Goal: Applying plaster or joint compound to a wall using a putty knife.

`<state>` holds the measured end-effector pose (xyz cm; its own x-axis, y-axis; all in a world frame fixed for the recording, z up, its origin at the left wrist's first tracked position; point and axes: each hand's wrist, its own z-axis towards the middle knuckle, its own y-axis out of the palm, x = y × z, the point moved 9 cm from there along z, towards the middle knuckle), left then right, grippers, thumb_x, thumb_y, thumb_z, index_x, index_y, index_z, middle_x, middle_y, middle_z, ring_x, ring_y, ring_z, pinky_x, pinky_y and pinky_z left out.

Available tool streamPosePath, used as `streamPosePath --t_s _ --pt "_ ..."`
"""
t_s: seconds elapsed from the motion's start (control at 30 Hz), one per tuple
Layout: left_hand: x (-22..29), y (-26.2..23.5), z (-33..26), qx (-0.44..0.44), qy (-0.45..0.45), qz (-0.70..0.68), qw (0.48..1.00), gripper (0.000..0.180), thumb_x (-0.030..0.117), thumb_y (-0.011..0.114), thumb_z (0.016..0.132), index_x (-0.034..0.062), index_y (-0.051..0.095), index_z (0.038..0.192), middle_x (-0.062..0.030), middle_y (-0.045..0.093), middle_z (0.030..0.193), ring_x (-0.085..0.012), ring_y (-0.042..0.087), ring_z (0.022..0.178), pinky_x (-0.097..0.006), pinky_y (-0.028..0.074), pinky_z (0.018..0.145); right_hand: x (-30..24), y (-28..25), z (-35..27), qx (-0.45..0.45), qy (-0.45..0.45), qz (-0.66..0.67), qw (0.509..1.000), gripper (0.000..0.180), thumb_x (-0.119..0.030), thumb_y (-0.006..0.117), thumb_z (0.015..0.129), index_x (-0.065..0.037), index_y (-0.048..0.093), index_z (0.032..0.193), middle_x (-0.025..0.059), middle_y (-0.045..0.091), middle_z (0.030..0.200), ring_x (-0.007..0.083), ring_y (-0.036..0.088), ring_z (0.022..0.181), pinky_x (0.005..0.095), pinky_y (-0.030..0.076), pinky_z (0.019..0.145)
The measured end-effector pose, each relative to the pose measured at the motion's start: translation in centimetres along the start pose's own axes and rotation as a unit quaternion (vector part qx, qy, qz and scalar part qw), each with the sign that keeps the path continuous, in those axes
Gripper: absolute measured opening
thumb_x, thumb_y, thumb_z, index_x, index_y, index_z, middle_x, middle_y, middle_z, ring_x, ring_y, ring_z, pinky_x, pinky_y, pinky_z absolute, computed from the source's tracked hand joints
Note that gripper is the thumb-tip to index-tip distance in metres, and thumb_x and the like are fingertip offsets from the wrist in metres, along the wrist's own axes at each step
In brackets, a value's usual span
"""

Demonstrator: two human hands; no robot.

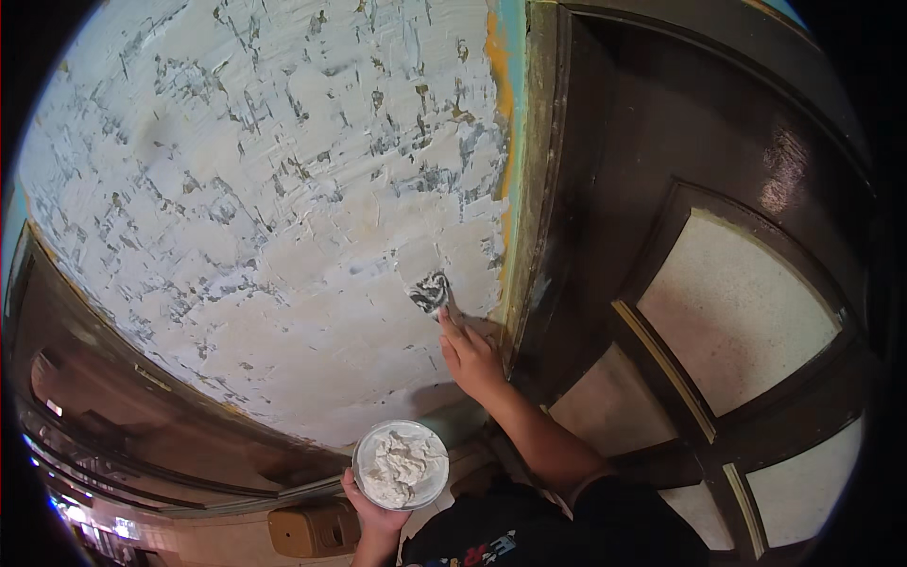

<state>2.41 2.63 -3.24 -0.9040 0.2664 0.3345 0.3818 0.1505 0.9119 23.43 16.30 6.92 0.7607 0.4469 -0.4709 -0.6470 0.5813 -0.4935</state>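
My right hand (472, 358) grips a putty knife (431, 293), its index finger stretched along the blade. The blade, smeared with white putty, lies against the wall (312, 321). White putty covers this wall unevenly, with many dark grey patches showing through in its upper part. Low in front of me, my left hand (370, 508) holds a round, pale tub (444, 472) from beneath and the side. Lumpy white putty (401, 465) fills much of the tub. The knife's handle is hidden within my right hand.
A dark brown door (652, 123) with pale panels stands to the right, edged by a worn frame (537, 170). Another brown wooden frame (123, 369) runs along the lower left. Below it, a brown plastic stool (307, 531) sits on the tiled floor (213, 534).
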Motion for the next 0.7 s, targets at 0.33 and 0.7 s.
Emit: streamPosePath --t_s 0.33,0.7 --pt "-0.8 -0.4 0.6 -0.002 -0.022 -0.019 1.0 0.076 0.059 0.042 0.083 0.0088 0.044 0.14 -0.0149 0.046 0.142 -0.0366 0.045 0.129 -0.053 0.034 0.108 -1.1 -2.2 4.9 0.031 -0.042 0.012 0.999 0.043 -0.011 0.06 0.09 -0.005 0.053 0.132 0.0195 0.065 0.1 0.0361 0.065 0.084 0.0408 0.053 0.07" --pt "-0.8 0.1 0.4 -0.004 0.008 -0.011 1.0 0.076 0.058 0.045 0.083 0.0079 0.044 0.139 -0.0147 0.048 0.14 -0.0362 0.047 0.126 -0.052 0.036 0.107 3.8 -1.0 -2.7 0.029 0.004 0.076 0.997 0.05 -0.012 0.057 0.092 -0.014 0.046 0.141 0.0152 0.06 0.089 0.0334 0.06 0.073 0.0406 0.05 0.068"
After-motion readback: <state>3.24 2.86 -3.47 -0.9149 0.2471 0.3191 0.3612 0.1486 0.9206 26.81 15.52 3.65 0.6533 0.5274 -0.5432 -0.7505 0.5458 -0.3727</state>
